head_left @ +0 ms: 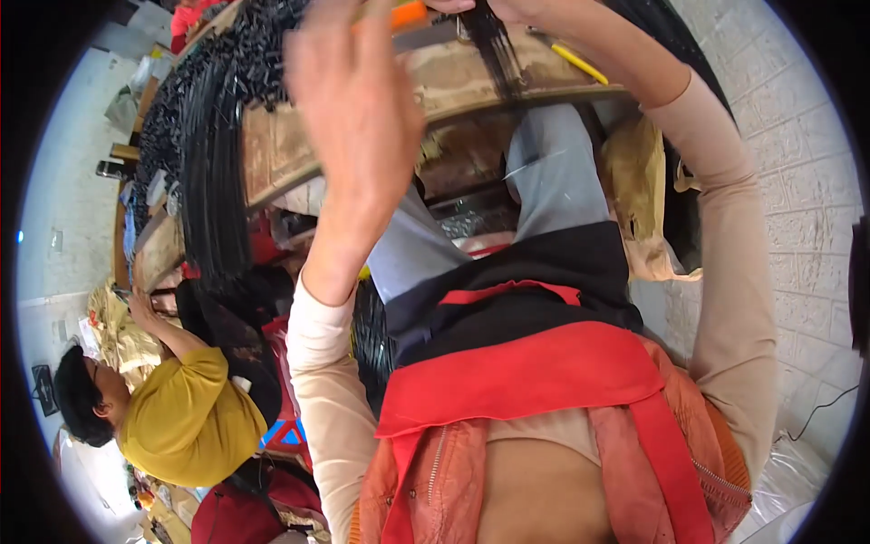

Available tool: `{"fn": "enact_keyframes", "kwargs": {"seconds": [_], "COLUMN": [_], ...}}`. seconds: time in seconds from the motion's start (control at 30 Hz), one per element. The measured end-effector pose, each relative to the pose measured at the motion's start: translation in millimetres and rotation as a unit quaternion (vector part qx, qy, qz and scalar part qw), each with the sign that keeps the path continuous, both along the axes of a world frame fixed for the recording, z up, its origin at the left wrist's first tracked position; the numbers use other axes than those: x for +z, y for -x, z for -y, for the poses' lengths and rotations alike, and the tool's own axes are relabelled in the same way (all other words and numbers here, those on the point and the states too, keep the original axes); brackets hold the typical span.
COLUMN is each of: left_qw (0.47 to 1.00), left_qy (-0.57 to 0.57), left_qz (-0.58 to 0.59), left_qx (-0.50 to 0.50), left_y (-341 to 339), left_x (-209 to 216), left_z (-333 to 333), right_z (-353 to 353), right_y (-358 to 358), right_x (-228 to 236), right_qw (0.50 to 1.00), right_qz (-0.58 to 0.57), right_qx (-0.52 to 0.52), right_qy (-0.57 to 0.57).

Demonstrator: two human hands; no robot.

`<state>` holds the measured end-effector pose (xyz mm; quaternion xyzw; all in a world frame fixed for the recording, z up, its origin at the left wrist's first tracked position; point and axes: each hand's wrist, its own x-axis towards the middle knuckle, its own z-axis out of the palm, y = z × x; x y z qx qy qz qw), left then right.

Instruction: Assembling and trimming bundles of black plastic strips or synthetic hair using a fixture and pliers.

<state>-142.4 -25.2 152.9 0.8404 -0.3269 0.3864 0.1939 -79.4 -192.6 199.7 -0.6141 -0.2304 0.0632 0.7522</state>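
My left hand is raised over the front of the wooden bench, smeared by motion. An orange object, perhaps a tool handle, shows beside its fingers; whether the hand grips it is unclear. At the top edge, partly cut off, my right hand is closed at the upper end of a bundle of thin black strands. The strands hang down over the bench edge toward my knees. A yellow pen-like tool lies on the bench close to my right wrist.
The curved wooden bench carries a heap of short black pieces. Long black strands drape off its left side. A co-worker in a yellow top sits at left. A white brick wall rises at right.
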Motion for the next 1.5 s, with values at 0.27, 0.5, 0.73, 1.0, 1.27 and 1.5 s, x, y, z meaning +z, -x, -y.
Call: {"fn": "enact_keyframes", "kwargs": {"seconds": [0.27, 0.5, 0.73, 1.0, 1.27, 1.5], "left_qw": [0.638, 0.572, 0.618, 0.783, 0.988, 0.993], "left_qy": [0.162, 0.148, 0.062, -0.067, 0.046, -0.031], "left_qz": [-0.643, -0.760, -0.770, -0.595, -0.146, -0.099], "left_qx": [-0.392, -0.269, -0.144, -0.168, 0.030, 0.047], "left_y": [-44.3, 22.5, 15.7, -56.3, -262.0, -380.9], "left_x": [-194.3, -264.3, -258.0, -147.7, -111.7, -97.5], "left_z": [6.9, -18.8, -35.3, -59.0, -82.7, -14.1], "right_z": [-23.7, -43.2, -35.0, -39.8, -50.7, -50.1], "right_y": [22.6, 79.1, 69.0, 34.5, 35.5, 33.6], "right_x": [-188.7, -301.9, -257.9, -247.5, -242.4, -250.6], "right_qw": [0.991, 0.955, 0.964, 0.961, 0.961, 0.957], "right_qz": [-0.088, -0.239, -0.235, -0.169, -0.184, -0.205], "right_qx": [-0.028, -0.045, -0.062, -0.197, -0.178, -0.170], "right_qy": [-0.096, -0.167, -0.105, -0.095, -0.101, -0.113]}}
